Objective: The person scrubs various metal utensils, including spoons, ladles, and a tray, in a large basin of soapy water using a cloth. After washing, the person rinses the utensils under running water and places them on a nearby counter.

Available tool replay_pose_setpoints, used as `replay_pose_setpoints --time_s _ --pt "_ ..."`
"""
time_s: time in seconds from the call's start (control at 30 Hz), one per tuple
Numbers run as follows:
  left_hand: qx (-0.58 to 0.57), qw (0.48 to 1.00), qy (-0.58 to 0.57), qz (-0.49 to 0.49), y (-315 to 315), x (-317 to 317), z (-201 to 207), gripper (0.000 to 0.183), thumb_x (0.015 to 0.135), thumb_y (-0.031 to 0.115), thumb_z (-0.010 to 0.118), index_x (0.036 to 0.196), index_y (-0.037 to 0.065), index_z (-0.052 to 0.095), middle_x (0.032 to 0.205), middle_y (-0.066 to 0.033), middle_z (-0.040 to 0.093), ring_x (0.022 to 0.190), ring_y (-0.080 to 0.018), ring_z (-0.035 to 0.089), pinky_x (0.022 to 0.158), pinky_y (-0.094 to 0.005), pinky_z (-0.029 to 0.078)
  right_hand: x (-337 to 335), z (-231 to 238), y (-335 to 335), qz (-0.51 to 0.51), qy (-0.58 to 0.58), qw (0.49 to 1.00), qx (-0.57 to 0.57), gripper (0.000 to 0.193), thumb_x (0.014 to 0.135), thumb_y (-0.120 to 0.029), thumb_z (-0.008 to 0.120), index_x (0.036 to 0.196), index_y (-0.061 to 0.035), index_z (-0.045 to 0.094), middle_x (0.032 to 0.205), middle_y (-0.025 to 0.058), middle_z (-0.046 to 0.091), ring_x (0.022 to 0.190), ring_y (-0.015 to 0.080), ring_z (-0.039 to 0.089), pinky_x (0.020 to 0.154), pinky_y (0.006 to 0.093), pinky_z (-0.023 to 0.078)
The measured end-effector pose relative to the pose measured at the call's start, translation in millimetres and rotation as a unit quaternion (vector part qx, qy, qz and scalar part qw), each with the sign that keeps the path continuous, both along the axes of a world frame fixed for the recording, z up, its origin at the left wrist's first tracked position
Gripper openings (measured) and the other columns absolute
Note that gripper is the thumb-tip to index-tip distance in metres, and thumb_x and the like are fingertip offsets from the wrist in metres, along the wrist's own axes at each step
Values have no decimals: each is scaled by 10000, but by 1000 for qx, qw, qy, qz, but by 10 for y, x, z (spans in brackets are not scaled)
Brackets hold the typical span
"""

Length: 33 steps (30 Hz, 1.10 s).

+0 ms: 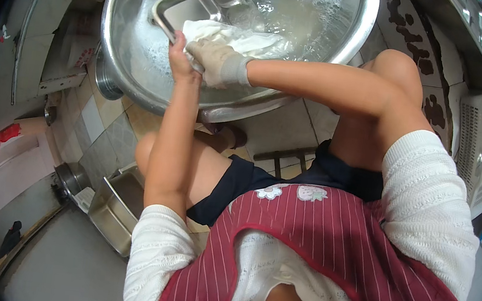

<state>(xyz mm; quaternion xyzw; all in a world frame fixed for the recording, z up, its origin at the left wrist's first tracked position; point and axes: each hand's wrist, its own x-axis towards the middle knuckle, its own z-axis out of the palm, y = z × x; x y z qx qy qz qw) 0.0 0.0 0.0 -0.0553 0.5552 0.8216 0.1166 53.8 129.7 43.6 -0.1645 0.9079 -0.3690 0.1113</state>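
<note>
Left hand [184, 64] and right hand [211, 59] are close together at the near side of a wide, round metal basin [361, 27], the forearms crossing into it from below. Bare, the left hand is clamped on the near edge of a shiny, compartmented metal tray [191, 11], its thumb along the rim. Beside it, in an off-white glove [220, 67] with a grey cuff, the right hand is closed on a bunched white cloth [239, 39]; its fingertips are hidden.

Reaching forward from the left hand, the tray sits tilted over soapy water [330, 8], beyond both hands and slightly left of the gloved one. Wet cloth covers part of its near side and trails to the right.

Thin metal suggests the tray is stiff, fairly light and unlikely to break, though suds probably make it slippery. Its raised rim looks the surest hold, with the thumb above and fingers beneath; the smooth compartment floors offer little to pinch. Limp and soft, the cloth is probably heavy with water, and easiest to hold when gathered into the palm.
</note>
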Motion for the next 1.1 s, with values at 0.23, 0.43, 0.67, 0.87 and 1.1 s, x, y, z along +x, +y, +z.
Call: replay_pose_setpoints --time_s 0.23,0.43,0.67,0.87,1.1 --pt "-57 998 22 16 -22 106 335 342 925 149 507 1215 -28 463 1117 -121 579 1010 -250 584 861 -359 485 -272 -646 728 7 28 993 118 180 784 -153 566 930 -91 650 943 140 633 912 294 619 811 400 475" --pt "-483 832 251 -105 66 384 895 288 856 43 592 1144 37 612 931 -122 685 764 -108 606 695 -270 487 -685 -665 1834 -63 -151 953 255 297 782 -168 606 1042 -24 607 970 187 648 896 304 630 797 366 495" --pt "-532 587 558 -246 372 389 706 325 782 20 604 1039 200 687 1031 -17 669 1107 -239 564 1014 -363 345 -766 -1050 2186 46 -128 912 388 273 715 -149 638 939 2 681 870 171 670 789 283 652 698 369 527" --pt "-476 799 358 -83 35 333 189 420 825 123 600 1234 74 517 1386 -165 390 1325 -306 319 1075 -450 255 -450 -538 1253 93 -220 902 359 420 814 -303 538 1089 5 616 1090 226 609 935 296 624 824 367 486" --pt "-12 993 -112 -43 -37 226 222 756 954 546 306 1363 -87 250 1401 -229 333 1310 -309 334 1083 -386 273 -374 -218 513 -78 -125 988 44 350 807 -294 573 992 -6 649 984 228 631 898 318 621 816 397 484"
